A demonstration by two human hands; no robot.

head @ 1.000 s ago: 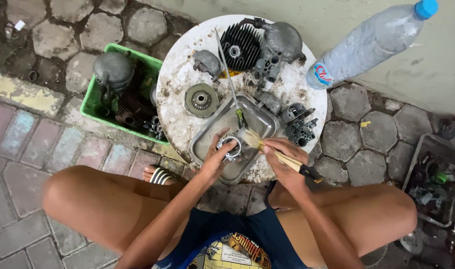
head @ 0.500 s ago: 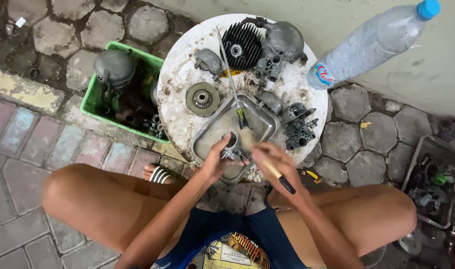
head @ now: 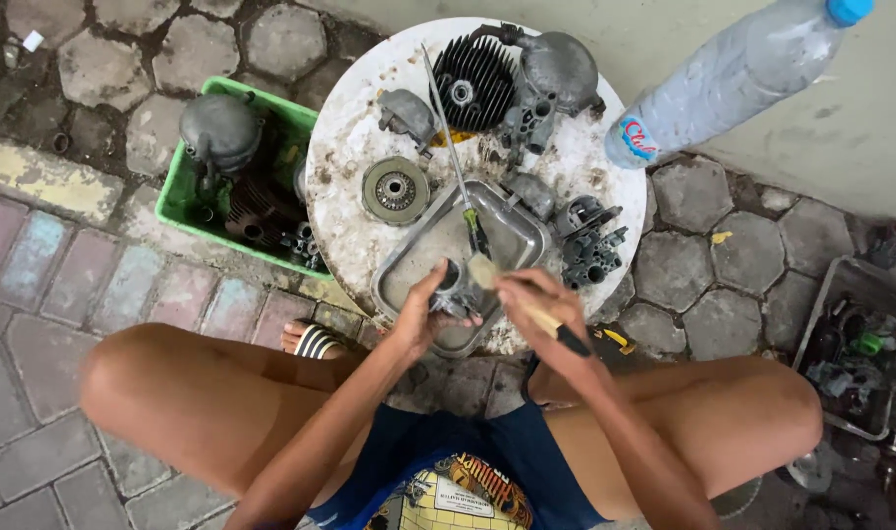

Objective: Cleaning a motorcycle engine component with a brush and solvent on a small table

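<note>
A small grey metal part (head: 455,290), ring-shaped at its upper end, is held over the near half of a dented metal tray (head: 423,250). It is gripped by the left hand (head: 421,316), whose fingers are curled tight around it; its lower body is hidden by them. A brush (head: 520,300) with pale bristles, a wooden handle and a dark tip is pinched in the closed fingers of the right hand (head: 538,312), the bristles touching the part.

A long thin screwdriver (head: 454,162) lies slanted, its end resting in the tray. The tray sits on a round white table (head: 345,211), stained and gritty. On it are seen a black finned cylinder (head: 473,84), a rounded grey casting (head: 558,71), a flat toothed disc (head: 394,189) and several smaller dark parts, hard to make out.

A green crate (head: 188,196) with more engine parts stands to the left on hexagonal paving stones. A clear plastic bottle (head: 733,74) with a blue cap leans at upper right, partly cut off. A grey tray (head: 855,339) of oddments lies at the right edge, its contents unclear.
</note>
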